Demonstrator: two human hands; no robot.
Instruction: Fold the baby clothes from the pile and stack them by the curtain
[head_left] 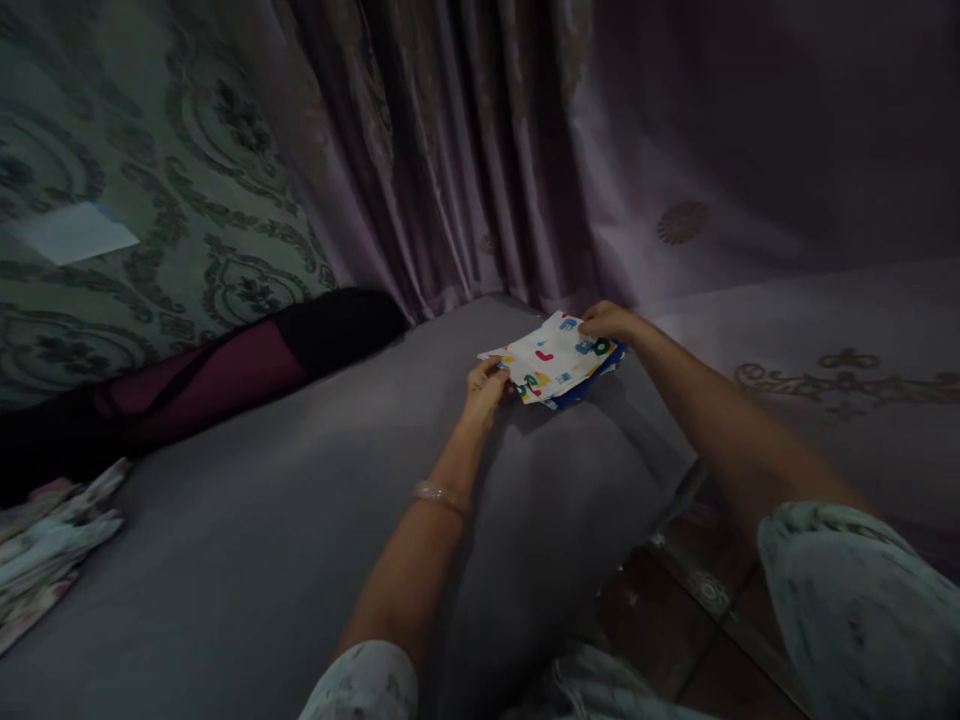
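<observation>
Stack (551, 350) right of centre in frame, over the grey bed (300, 520). Layers already lie one on another: white printed sheet on top, blue layer (579, 395) below, more pale edges between. Edges not flush; lower right side fans out, corners stick out. So stacked but uneven, judging by the edges. Both hands are on it, not set down free. Whether it touches the bed underneath: cannot tell; a shadow lies just below it.

Left hand (486, 390) pinches the left corner, thumb and fingers closed on the edge. Right hand (609, 322) pinches the upper right edge, fingers bent over it. Neither is spread.

Materials: top sheet is white, matte, with red, blue, green, yellow shapes; thin, roughly rectangular, fairly flat. Looks like cloth, could be paper. Bed cover is smooth, plain grey, few creases. Curtain (465, 150) at top centre hangs in deep vertical folds, satin-like sheen, mauve. Wall (247, 200) upper left has raised-looking green damask pattern. Long bag (210, 380) at left, black and maroon, soft, tube-shaped. Crumpled clothes (60, 550) at left edge, pale print. Bracelet (441, 495) on left wrist, round, glossy. Floor (660, 610) lower right, brown tiles, slightly shiny.
</observation>
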